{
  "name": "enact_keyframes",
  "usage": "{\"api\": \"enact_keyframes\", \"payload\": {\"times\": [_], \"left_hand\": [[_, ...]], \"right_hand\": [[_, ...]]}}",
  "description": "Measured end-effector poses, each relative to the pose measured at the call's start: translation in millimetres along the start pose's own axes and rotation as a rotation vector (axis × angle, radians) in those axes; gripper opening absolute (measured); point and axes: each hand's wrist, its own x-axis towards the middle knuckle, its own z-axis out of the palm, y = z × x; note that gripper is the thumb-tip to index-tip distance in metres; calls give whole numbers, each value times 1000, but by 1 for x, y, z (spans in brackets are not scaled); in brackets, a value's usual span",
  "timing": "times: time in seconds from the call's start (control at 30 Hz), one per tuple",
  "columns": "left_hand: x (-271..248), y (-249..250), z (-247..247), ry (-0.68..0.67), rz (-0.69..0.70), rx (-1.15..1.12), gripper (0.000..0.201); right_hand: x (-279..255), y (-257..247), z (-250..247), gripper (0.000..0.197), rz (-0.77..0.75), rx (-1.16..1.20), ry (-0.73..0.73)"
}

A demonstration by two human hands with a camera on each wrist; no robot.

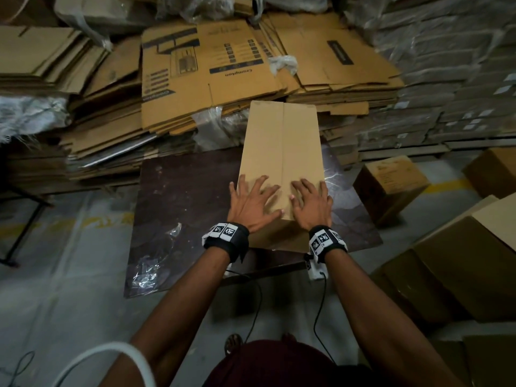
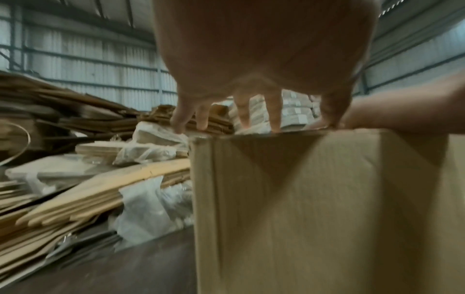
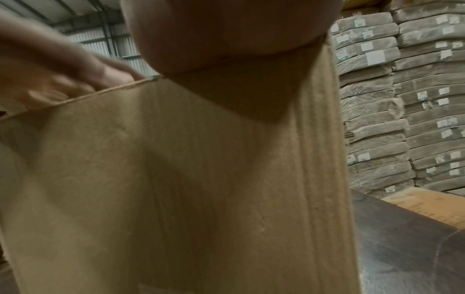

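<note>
Cardboard box stands on the dark tabletop at the centre of the head view. Its two top flaps are folded shut and meet along a middle seam. The left hand and right hand lie flat on the near end of the flaps, one on each side of the seam. Their fingers are spread and straight, pressing down and clasping nothing.

No tape shows on the seam, so the flaps are likely to spring up if pressure is lifted. Pressure at the near end only may raise the far flap ends or push the box toward the flattened cartons in the upper frame.

Contents, base and far face of the box are hidden. Both wrist views are blurred, and in the right wrist view the palm covers the fingers.
</note>
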Motion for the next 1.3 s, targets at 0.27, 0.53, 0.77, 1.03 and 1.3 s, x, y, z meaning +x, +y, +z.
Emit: {"api": "enact_keyframes", "payload": {"times": [0.27,0.53,0.77,1.03,1.3], "left_hand": [[-13,-46,-9,252,78,-251,53],[-4,-10,12,80,168,17,60],[-11,-27,3,159,353,60,60],[-34,-51,-19,641,232,-123,45],[-68,-68,3,352,-177,29,37]], "right_hand": [[1,-4,0,50,-23,-26,9],[1,7,-3,40,-87,-74,-7],[-1,4,-8,59,-141,-81,-15],[-2,4,-7,57,-170,-110,-33],[-2,-4,-3,70,-221,-140,-70]]}}
